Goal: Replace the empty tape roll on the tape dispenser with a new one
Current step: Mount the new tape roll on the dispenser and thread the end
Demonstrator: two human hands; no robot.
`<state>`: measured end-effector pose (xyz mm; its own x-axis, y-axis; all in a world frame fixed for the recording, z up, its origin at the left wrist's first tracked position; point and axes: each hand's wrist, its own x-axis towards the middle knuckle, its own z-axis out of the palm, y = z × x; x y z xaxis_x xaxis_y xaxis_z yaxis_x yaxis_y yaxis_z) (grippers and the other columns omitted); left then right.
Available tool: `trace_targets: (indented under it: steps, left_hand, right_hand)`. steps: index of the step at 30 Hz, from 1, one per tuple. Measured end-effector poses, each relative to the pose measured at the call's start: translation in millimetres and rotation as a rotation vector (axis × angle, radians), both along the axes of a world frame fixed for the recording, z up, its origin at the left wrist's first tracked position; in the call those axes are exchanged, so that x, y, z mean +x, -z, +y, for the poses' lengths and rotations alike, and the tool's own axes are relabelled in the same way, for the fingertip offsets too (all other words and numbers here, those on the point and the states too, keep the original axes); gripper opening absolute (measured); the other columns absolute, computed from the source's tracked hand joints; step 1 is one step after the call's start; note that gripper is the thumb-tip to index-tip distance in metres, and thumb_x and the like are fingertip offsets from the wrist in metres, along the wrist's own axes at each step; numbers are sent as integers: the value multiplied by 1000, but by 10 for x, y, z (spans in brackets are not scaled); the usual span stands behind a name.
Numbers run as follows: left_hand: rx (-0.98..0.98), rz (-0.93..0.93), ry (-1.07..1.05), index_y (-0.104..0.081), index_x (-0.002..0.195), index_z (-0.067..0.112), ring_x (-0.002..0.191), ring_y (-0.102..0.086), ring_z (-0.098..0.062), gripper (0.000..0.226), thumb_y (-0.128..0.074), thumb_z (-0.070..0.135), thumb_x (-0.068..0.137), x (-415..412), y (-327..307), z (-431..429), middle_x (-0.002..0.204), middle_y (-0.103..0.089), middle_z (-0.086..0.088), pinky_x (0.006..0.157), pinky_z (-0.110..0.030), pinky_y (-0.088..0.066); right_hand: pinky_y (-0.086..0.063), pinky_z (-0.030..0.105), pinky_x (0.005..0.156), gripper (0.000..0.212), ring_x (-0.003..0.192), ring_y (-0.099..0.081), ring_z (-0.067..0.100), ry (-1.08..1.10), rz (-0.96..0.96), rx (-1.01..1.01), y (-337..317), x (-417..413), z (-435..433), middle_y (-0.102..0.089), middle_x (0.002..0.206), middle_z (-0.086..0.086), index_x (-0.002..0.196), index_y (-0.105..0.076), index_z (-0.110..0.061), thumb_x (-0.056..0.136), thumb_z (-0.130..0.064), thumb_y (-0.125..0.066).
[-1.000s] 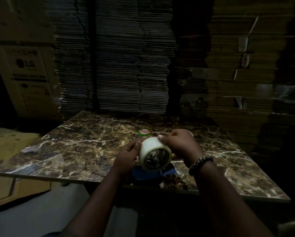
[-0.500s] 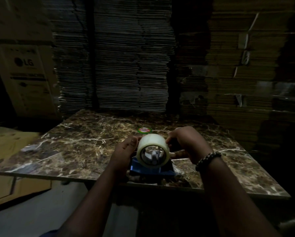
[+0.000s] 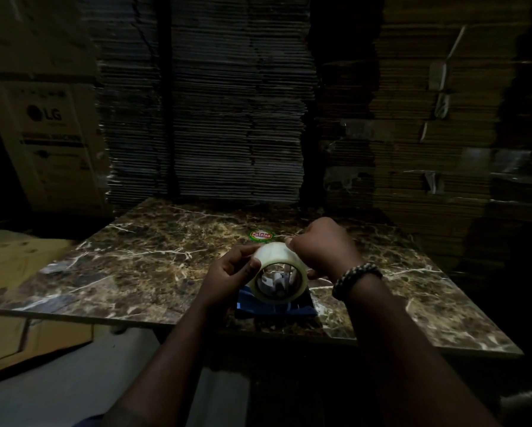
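Note:
A whitish roll of clear tape point(image 3: 272, 255) stands on edge over the blue tape dispenser point(image 3: 275, 309), near the front edge of the marble slab point(image 3: 153, 257). Grey dispenser parts show through the roll's hole. My left hand point(image 3: 230, 272) grips the roll's left side, thumb on the rim. My right hand point(image 3: 321, 245), with a beaded bracelet on the wrist, pinches at the roll's top right edge; I cannot tell whether it holds the tape end.
A green and red round sticker point(image 3: 261, 235) lies on the slab just behind the roll. Tall stacks of flattened cardboard point(image 3: 227, 103) rise behind the slab. An LG carton point(image 3: 45, 143) stands at left, with flat cardboard point(image 3: 18, 272) below it.
The roll has tipped so its hole faces me and has settled lower over the dispenser. My right hand has shifted from covering the top to pinching the top right edge.

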<state>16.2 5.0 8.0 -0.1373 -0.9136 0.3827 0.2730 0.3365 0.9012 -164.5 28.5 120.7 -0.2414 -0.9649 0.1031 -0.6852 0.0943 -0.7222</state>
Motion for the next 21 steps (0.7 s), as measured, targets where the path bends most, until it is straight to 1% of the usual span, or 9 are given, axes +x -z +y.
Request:
trace_targets:
  steps: [3, 6, 9, 12, 14, 16, 18, 20, 21]
  left_hand:
    - [6, -2, -4, -81, 111, 32, 115, -74, -24, 49, -88, 60, 70, -7, -21, 25, 120, -79, -4, 86, -29, -60]
    - [6, -3, 2, -81, 110, 33, 112, -75, -19, 55, -89, 64, 66, -11, -35, 46, 119, -80, -1, 85, -28, -60]
    - [6, -15, 4, -82, 110, 33, 111, -75, -17, 56, -90, 66, 64, -18, -44, 58, 117, -80, 2, 85, -28, -60]
    - [8, -21, 8, -82, 110, 34, 111, -75, -17, 56, -90, 65, 64, -20, -54, 60, 117, -80, 1, 84, -28, -60]
    - [6, -11, 11, -81, 112, 31, 112, -75, -20, 58, -92, 62, 64, -12, -41, 49, 120, -79, -3, 85, -28, -60]
    - [10, -19, 29, -76, 122, 24, 117, -72, -25, 70, -96, 55, 62, 2, -15, 25, 126, -76, -9, 89, -33, -61]
    - [5, -95, 74, -65, 134, 17, 123, -69, -31, 83, -99, 37, 61, 22, 25, -6, 132, -72, -14, 94, -41, -60]
    - [-1, -197, 99, -58, 138, 23, 123, -69, -31, 91, -98, 20, 56, 41, 41, -27, 133, -71, -12, 94, -41, -60]
    - [-8, -251, 102, -56, 138, 26, 123, -70, -28, 95, -97, 17, 53, 48, 48, -40, 132, -71, -10, 94, -39, -60]
  right_hand:
    - [-66, 50, 60, 18, 69, -73, 30, -5, -7, 5, 9, 5, -35, -73, 76, 11, 73, -72, -8, 77, -26, -70]
    - [-66, 51, 64, 19, 71, -73, 30, -14, 1, 5, 8, 29, -59, -73, 77, 10, 73, -72, -8, 76, -27, -70]
    - [-66, 51, 67, 20, 74, -73, 32, -21, 23, -2, 15, 46, -75, -74, 79, 10, 75, -72, -9, 73, -29, -69]
    - [-66, 51, 69, 19, 76, -73, 33, -24, 60, -9, 10, 51, -70, -74, 82, 12, 77, -73, -8, 77, -26, -69]
    - [-66, 51, 64, 16, 74, -73, 33, -36, 64, -3, 2, 48, -71, -74, 82, 13, 77, -73, -8, 82, -22, -68]
    - [-66, 51, 61, 15, 71, -74, 33, -51, 69, 4, -8, 46, -75, -74, 81, 15, 77, -73, -6, 82, -19, -67]
    - [-66, 51, 61, 15, 69, -74, 33, -66, 93, 16, -18, 52, -72, -74, 80, 16, 77, -72, -5, 82, -17, -64]
    - [-65, 52, 58, 16, 65, -75, 35, -81, 89, 34, -18, 47, -81, -74, 78, 18, 77, -72, -2, 84, -12, -61]
    - [-65, 53, 56, 17, 65, -75, 36, -89, 74, 46, -16, 33, -91, -74, 79, 20, 78, -72, 0, 84, -10, -59]
